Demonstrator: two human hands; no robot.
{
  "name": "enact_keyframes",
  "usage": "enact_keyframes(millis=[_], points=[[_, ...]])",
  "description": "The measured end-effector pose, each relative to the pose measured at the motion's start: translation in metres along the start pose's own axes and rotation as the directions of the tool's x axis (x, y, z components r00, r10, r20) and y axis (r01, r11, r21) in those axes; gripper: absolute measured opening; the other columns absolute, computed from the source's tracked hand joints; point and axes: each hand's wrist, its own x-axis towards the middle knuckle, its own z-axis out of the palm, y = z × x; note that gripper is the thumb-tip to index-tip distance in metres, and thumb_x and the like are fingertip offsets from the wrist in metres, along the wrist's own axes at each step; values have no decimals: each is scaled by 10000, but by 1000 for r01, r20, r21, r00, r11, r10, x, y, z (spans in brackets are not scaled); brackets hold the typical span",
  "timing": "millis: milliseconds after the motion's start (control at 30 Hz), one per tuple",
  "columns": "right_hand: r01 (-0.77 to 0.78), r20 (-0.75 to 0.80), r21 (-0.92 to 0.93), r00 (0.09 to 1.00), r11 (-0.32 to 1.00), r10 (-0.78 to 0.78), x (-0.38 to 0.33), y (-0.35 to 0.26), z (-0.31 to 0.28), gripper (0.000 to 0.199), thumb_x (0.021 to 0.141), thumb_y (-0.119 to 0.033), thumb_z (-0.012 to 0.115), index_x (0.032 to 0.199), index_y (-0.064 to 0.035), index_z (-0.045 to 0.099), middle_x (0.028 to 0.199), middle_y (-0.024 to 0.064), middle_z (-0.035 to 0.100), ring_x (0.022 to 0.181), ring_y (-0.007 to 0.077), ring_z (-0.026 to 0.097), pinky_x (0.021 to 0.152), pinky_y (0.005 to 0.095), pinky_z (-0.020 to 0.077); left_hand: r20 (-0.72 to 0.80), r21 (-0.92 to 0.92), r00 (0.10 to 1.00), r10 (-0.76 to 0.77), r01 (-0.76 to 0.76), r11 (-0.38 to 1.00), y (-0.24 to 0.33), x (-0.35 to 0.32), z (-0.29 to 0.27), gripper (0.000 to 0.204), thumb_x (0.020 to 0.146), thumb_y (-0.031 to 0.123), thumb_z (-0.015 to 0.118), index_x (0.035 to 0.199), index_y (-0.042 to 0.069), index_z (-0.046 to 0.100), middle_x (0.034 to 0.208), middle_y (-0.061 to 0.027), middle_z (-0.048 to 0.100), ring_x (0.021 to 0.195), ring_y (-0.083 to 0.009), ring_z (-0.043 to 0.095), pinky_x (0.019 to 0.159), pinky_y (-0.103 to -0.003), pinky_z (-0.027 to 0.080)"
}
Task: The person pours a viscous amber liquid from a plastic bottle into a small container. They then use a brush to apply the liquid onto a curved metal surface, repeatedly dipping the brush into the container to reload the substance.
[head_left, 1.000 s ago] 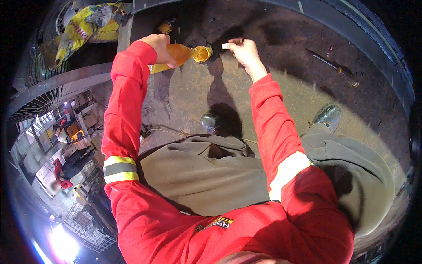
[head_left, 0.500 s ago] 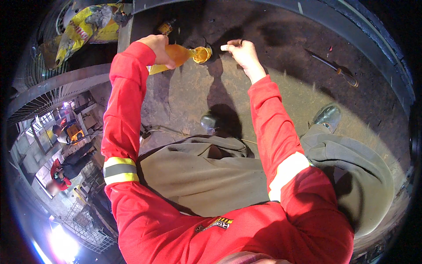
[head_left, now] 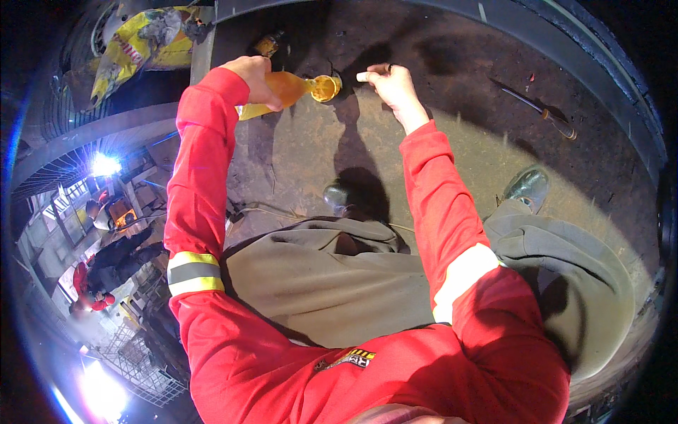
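My left hand [head_left: 256, 78] is wrapped round a clear plastic bottle [head_left: 288, 89] of orange-yellow liquid. The bottle lies tilted, its neck pointing right at the mouth of a small round container [head_left: 325, 89] with orange-yellow liquid inside. Whether liquid is flowing between them I cannot tell. To the right of the container my right hand [head_left: 395, 90] is closed in a pinch on a small white cap [head_left: 364, 76], held apart from the bottle and the container.
A screwdriver [head_left: 542, 113] lies on the dirty floor to the right. A small amber object [head_left: 266, 46] sits beyond the bottle. A crumpled yellow bag [head_left: 131, 53] is at the far left. My boots [head_left: 528, 188] flank the floor before me. Other people [head_left: 92, 283] are in the left background.
A bright blue-white flash has appeared in the left background, and a person there has shifted. My hands, the bottle and the cap stay almost where they were.
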Motion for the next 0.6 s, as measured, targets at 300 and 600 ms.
enact_keyframes(millis=[300,600], points=[[4,-3,5,1000,1000,-4,3,1,0,311,760,-164,805,1002,-5,690,806,21,651,713,107,558,676,265,463,21,-5,1000,-13,13,1000,-1,0,-1,792,549,456,837,1158,-7,631,1096,-210,674,1034,-351,655,894,-390,525],[9,1,-21,1000,1000,-9,0,-1,-1,319,757,-167,806,1008,-9,689,808,19,646,725,110,554,688,273,460,36,-26,999,-17,18,1000,-4,4,3,812,541,456,851,1164,-10,621,1117,-216,665,1053,-365,643,916,-391,510]])
